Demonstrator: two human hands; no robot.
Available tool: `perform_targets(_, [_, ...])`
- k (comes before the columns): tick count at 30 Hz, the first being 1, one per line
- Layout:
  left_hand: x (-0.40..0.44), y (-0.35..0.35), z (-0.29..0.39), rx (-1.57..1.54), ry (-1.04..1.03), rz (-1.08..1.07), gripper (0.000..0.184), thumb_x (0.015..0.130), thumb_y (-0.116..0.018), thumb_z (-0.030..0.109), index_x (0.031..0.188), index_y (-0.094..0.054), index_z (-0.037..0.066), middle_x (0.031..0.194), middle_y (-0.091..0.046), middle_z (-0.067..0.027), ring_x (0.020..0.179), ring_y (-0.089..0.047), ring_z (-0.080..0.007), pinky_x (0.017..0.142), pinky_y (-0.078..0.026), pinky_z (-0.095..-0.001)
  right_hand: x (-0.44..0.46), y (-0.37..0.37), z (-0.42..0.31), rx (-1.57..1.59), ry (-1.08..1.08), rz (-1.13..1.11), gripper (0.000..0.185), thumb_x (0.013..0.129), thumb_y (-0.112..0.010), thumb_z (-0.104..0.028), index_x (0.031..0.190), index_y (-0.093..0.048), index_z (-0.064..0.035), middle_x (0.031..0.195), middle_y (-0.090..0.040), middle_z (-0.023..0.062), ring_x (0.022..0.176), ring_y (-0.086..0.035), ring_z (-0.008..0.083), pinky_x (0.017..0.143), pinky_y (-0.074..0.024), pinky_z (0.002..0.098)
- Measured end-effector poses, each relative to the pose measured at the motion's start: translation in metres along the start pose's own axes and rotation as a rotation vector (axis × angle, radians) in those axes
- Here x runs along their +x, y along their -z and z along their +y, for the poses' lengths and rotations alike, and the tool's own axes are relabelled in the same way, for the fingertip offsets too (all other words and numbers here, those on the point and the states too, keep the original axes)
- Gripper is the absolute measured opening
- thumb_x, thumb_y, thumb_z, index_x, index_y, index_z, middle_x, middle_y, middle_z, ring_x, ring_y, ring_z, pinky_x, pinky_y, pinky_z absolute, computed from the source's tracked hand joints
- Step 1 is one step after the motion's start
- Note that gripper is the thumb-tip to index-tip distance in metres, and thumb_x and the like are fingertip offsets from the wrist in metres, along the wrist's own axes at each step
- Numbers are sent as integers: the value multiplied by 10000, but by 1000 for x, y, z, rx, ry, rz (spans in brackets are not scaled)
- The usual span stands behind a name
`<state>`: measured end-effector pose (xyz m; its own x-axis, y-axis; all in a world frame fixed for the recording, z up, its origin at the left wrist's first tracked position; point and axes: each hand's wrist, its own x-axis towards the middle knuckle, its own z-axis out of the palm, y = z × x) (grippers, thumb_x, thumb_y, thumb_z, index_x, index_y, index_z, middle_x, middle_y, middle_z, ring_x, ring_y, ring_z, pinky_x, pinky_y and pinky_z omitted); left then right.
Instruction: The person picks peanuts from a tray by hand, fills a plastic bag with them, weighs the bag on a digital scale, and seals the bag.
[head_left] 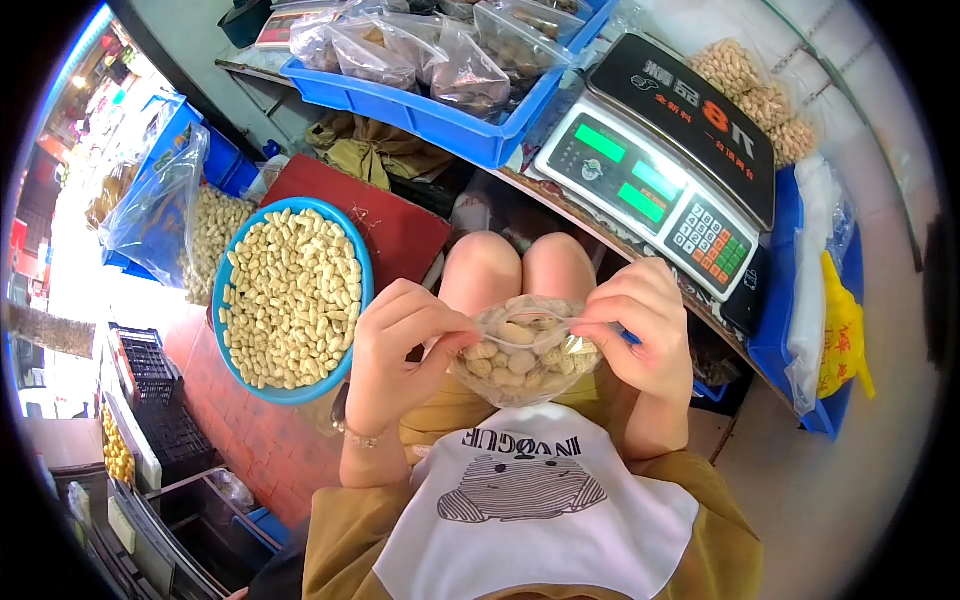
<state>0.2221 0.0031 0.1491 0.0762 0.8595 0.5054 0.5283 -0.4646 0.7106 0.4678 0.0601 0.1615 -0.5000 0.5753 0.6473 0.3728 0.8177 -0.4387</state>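
Note:
A clear zip-top bag of peanuts (520, 355) hangs over my lap, its top edge stretched between both hands. My left hand (405, 345) pinches one top corner, fingers curled. At the opposite corner my right hand (640, 325) grips the bag's edge between thumb and fingers. Whether the seal is fully pressed together I cannot tell. To the left stands a round blue basin (364, 290) heaped with unshelled peanuts (290, 300).
A digital scale (650, 190) with lit green displays sits on the counter at right. Behind it lie bags of peanuts (745, 95). A blue tray (400, 105) holds several filled bags. A yellow bag (842, 330) lies in a blue crate (775, 330). Black crates (145, 365) stand far left.

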Motion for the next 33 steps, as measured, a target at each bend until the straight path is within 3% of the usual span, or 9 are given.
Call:
perform_targets(7, [13,8,29,56,-226,157,236,525,-758,12,741,-694,84,702,-605,1,661,-534,-206,565,-439,-320,7,16,-15,40,3,164,161,623,-784,-104,717,-655,-83,744,-618,19,698,-556,227,652,-384,336])
perform_targets(10, [26,1,29,115,-248,76,239,528,-753,11,748,-696,87,721,-602,7,661,-529,-208,569,-437,-319,17,7,-14,-74,-85,56,133,639,-773,-93,715,-663,-84,734,-622,23,699,-555,223,650,-378,330])
perform_targets(14, [35,-1,9,226,-232,211,178,566,-736,-7,722,-688,64,710,-615,-26,673,-504,-210,602,-405,-303,13,7,-4,-154,-109,184,129,663,-773,-86,729,-662,-83,761,-634,30,707,-558,217,664,-384,332])
perform_targets(18, [37,6,21,371,-218,104,166,616,-749,43,768,-695,87,750,-624,-3,761,-515,-215,729,-413,-351,14,4,-3,-42,-179,120,178,648,-797,-96,766,-664,-80,775,-636,37,727,-563,231,694,-403,343])
perform_targets(24, [41,7,44,573,-270,-25,149,660,-736,126,796,-680,100,787,-612,5,821,-546,-209,883,-373,-421,14,-9,-4,-7,-70,95,167,641,-785,-107,766,-675,-98,789,-632,14,753,-561,227,704,-406,345])
perform_targets(30, [43,5,38,575,-312,-78,141,644,-720,108,769,-657,94,787,-613,8,791,-536,-207,801,-418,-381,11,-10,-4,-73,-55,128,154,628,-773,-92,746,-675,-104,759,-618,-7,744,-545,216,706,-399,339])
perform_targets(33, [44,12,37,620,-428,-116,226,645,-650,130,857,-629,54,860,-586,-23,801,-525,-204,765,-424,-352,11,-7,-5,-98,-37,111,163,619,-772,-89,749,-675,-101,749,-608,-9,743,-536,217,708,-402,344])
